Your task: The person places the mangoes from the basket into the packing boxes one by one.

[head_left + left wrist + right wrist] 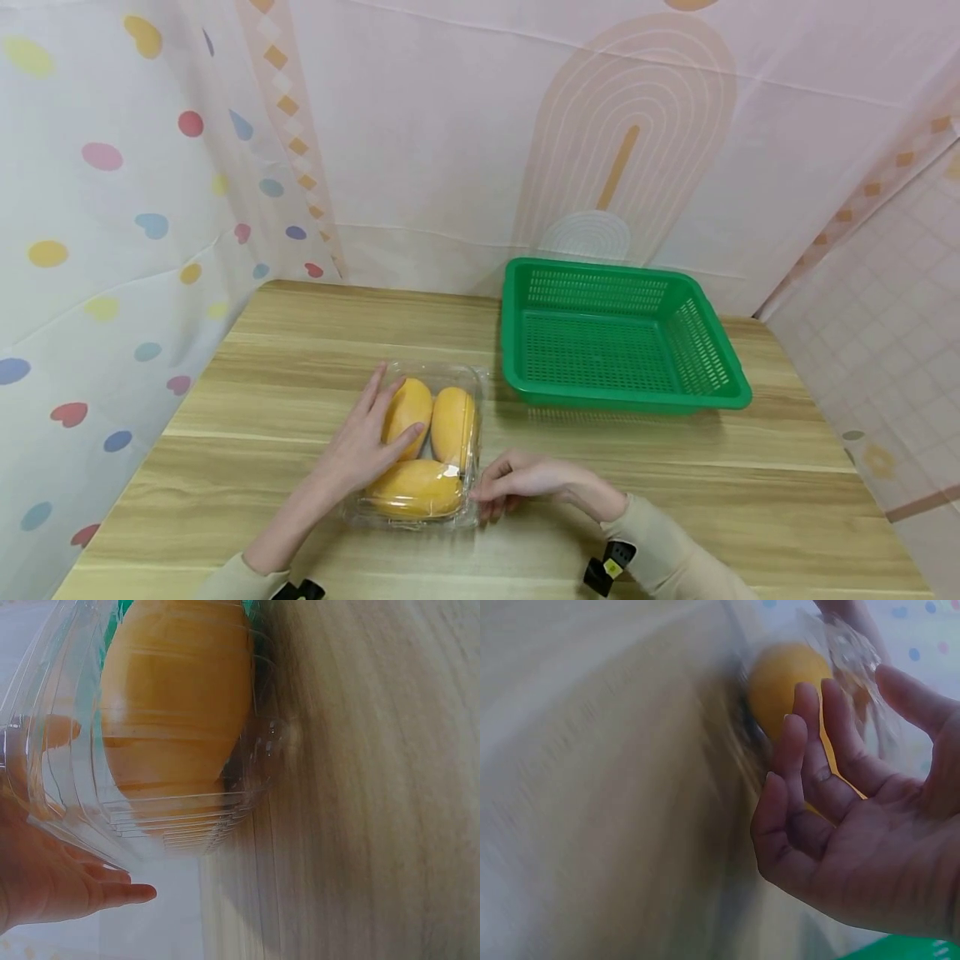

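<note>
A clear plastic clamshell box [420, 367] lies on the table with three yellow mangoes [416, 490] inside, two side by side at the back and one across the front. My left hand [363, 446] rests with spread fingers over the box's left side. Beside the front right edge of the box is my right hand [525, 477], fingertips right at the rim. In the right wrist view its fingers are loosely bent and the thumb stands apart from them. The left wrist view shows one mango [176, 697] through the ribbed plastic wall.
A green plastic basket [626, 400] with slotted walls stands behind and to the right of the box; nothing shows inside it. Patterned cloth [435, 125] hangs behind the wood-grain table [225, 467] and along both sides.
</note>
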Available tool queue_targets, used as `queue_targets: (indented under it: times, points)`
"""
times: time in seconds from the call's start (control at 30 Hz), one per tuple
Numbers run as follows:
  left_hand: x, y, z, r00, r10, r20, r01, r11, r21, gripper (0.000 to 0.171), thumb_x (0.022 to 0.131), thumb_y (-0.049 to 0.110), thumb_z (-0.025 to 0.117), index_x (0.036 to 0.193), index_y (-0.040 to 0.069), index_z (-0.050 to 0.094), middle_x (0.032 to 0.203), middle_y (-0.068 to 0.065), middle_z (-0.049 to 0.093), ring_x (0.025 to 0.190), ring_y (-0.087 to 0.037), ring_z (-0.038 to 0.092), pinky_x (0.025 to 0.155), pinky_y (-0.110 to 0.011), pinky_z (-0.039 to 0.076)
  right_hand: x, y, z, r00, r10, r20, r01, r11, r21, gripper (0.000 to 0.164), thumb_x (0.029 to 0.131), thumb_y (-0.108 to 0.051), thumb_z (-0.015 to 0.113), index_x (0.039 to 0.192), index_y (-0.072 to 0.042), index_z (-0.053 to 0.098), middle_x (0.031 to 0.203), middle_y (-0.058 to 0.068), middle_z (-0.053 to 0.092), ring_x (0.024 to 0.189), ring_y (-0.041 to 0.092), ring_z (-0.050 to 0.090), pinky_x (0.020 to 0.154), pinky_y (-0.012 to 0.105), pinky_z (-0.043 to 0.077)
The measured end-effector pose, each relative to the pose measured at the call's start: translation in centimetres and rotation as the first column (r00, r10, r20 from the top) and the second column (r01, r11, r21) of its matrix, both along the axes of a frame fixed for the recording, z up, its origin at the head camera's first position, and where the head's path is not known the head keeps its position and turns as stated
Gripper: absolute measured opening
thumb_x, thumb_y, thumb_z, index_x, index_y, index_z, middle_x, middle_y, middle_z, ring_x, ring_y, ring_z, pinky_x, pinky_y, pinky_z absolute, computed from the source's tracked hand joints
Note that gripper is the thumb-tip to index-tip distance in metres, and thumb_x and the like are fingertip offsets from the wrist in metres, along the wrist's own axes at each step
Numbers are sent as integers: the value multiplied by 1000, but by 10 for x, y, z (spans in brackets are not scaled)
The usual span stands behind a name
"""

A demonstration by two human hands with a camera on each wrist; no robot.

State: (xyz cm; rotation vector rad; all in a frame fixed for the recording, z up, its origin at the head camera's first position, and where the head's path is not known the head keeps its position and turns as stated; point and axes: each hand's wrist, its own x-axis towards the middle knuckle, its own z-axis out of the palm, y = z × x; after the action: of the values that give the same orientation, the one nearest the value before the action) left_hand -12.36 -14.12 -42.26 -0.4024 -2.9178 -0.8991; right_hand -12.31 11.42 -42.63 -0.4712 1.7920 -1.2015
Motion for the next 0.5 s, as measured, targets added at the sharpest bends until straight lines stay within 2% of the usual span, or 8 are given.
queue_targets:
  times: [0.1,0.23,0.33,0.5]
  points:
    - [0,0,0,1000,-1,-5,1,1000,7,71,92,43,56,147,7,30,159,-20,6,138,-49,28,101,-67,36,-4,5,4,997,-62,-47,62,998,-2,35,93,-22,58,92,13,62,87,21,69,69,10,61,66,21,48]
    - [0,-1,0,1000,-5,-10,5,1000,14,70,92,42,58,146,6,31,158,-21,7,138,-49,28,101,-67,36,-8,10,11,970,-135,-204,140,990,10,30,92,-20,58,94,10,62,88,21,67,75,19,63,75,30,55]
    - [0,-2,1,1000,-10,-7,10,1000,10,71,92,43,58,146,7,31,159,-21,7,139,-49,26,100,-68,36,-11,12,17,927,-185,-327,200,980,11,27,92,-19,59,95,7,64,88,20,67,77,21,62,73,32,55]
    - [-4,-4,10,999,-35,-20,35,999,-1,69,93,41,56,146,4,31,157,-25,10,141,-48,21,105,-67,31,-16,15,30,835,-246,-493,282,959,-1,21,91,-21,60,92,-1,66,82,11,65,73,17,57,61,22,48]
